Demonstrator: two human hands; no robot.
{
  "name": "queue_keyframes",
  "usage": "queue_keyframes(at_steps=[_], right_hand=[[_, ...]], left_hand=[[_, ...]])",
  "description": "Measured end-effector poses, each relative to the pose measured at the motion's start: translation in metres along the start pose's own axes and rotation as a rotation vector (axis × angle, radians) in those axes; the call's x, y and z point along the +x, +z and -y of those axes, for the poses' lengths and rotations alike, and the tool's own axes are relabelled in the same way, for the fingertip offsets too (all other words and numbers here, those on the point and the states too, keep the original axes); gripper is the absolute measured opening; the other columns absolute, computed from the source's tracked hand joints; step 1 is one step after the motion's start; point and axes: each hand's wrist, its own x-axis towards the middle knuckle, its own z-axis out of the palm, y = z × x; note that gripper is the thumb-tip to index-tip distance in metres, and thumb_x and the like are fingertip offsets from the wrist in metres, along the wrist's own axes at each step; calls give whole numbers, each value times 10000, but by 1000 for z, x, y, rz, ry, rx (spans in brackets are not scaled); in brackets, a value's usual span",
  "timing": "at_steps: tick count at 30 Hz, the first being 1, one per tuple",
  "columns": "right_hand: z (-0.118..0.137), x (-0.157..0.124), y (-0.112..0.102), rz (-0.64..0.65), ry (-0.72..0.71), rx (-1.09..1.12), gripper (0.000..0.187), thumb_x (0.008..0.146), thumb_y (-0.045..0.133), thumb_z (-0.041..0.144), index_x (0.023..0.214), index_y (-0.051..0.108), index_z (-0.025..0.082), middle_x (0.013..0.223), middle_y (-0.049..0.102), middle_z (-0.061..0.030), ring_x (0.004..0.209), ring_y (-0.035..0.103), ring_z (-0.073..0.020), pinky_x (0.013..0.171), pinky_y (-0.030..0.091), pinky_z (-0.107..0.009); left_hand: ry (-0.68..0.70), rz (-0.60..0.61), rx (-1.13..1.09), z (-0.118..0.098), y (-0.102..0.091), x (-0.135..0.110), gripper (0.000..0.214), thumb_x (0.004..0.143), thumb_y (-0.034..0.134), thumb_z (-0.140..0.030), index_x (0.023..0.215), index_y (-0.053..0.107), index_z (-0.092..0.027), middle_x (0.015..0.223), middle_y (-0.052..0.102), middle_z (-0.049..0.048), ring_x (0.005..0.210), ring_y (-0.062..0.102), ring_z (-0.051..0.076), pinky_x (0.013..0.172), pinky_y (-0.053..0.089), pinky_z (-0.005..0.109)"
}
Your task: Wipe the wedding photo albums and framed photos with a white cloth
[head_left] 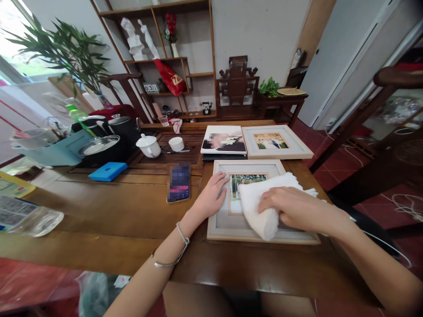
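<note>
A picture frame (222, 226) with a pale wood edge and a wide light mat lies flat on the table before me. A photo (235, 188) of people outdoors shows at its middle, partly covered. My left hand (213, 193) rests open on the frame's left side, fingers stretched towards the photo. Bunched under my right hand (286, 204) is a white cloth (264, 220), which lies against the frame and hides its right part. The fingers of that hand are closed on the cloth.
Behind the frame lie a second framed photo (299, 147) and a white-edged picture (223, 147). A phone (179, 182), a blue block (108, 171), a lidded white cup (148, 145) and a small white bowl (176, 144) stand left. A clear bottle (39, 220) is far left.
</note>
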Motion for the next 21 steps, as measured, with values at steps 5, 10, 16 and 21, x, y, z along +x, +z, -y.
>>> queue_keyframes(at_steps=[5, 10, 16, 21], right_hand=[[-9, 3, -3, -57, 69, 5, 553, 667, 453, -37, 1058, 708, 259, 1064, 706, -31, 1003, 618, -224, 841, 444, -321], [-20, 35, 22, -265, 95, -225, 535, 702, 425, -78, 1129, 665, 138, 1198, 650, -141, 1136, 555, -282, 936, 441, -424], [-2, 33, 29, -185, -10, -154, 585, 689, 383, -115, 1158, 644, 118, 1224, 649, -142, 1280, 495, -275, 1031, 406, -429], [28, 2, 14, -38, -108, 49, 567, 686, 436, -72, 1122, 677, 197, 1113, 706, -90, 1092, 634, -240, 900, 479, -342]], left_hand=[[-7, -15, -22, -1, 0, 0, 352, 956, 429, -192, 1282, 554, -145, 1412, 508, 167, 1396, 391, 279, 1157, 333, 523], [-12, 1, -22, -1, -1, 0, 359, 948, 433, -178, 1280, 555, -116, 1408, 506, 188, 1404, 378, 286, 1164, 324, 512], [-3, -1, -19, 0, 0, 0, 362, 947, 428, -184, 1284, 548, -130, 1415, 503, 187, 1398, 385, 292, 1149, 336, 544], [3, -7, -9, 0, 0, 0, 369, 933, 440, -160, 1285, 550, -146, 1412, 509, 174, 1395, 392, 286, 1152, 331, 543]])
